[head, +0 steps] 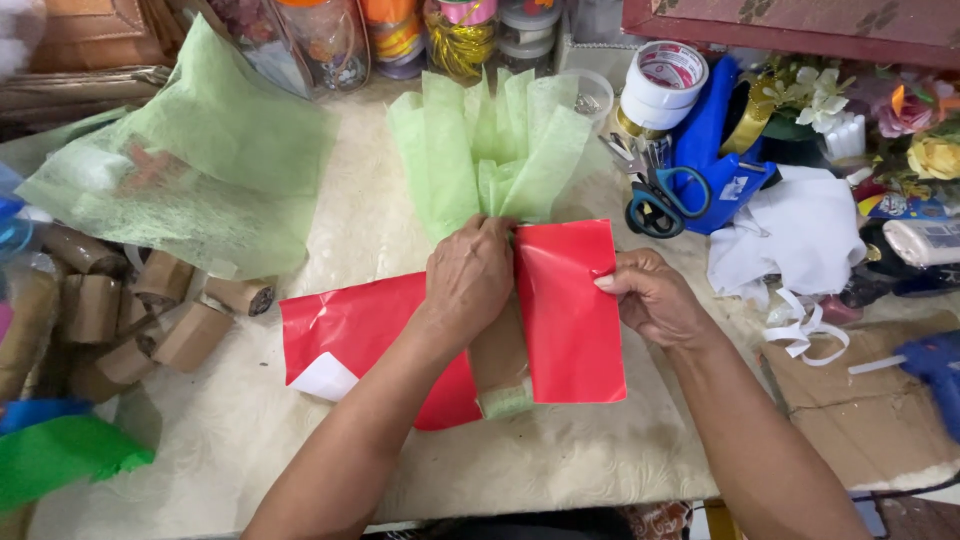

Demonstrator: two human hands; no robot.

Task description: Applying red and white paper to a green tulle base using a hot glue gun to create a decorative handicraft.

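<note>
A glossy red paper sheet (570,320) lies on the cream table, wrapped partly around a cardboard tube (500,365) whose top holds a fan of light green tissue (490,150). My left hand (470,275) presses down where the green tissue meets the tube and the red sheet's fold. My right hand (650,295) pinches the right edge of the red sheet. The left part of the red sheet (350,330) lies flat with a white corner turned up.
A loose green tissue sheet (200,160) lies at the left above several cardboard rolls (130,310). Tape rolls (662,80), scissors (660,200), blue cloth, white ribbon (805,330), artificial flowers and a blue glue gun (930,370) crowd the right. Jars stand at the back.
</note>
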